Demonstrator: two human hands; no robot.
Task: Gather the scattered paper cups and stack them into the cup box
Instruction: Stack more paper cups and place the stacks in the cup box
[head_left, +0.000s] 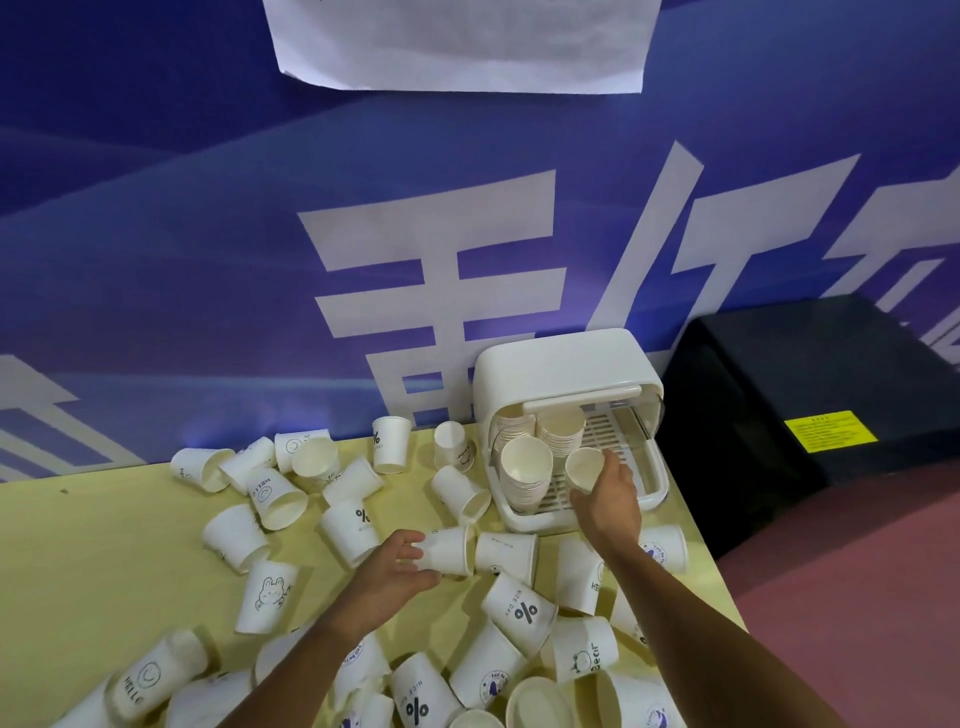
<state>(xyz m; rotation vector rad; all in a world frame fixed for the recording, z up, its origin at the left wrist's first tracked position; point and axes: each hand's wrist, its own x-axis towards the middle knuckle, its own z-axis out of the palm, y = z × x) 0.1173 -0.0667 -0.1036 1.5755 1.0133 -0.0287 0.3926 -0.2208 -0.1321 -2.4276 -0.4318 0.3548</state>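
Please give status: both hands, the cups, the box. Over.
Right hand holds loose cup at open cup box. Left hand grips lying cup on table. Nothing blocks box.

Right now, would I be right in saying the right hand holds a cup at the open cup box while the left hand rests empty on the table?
Not quite. In the head view the left hand grips a sideways cup on the table, so it is not empty. The right hand does hold a second cup at the open cup box.
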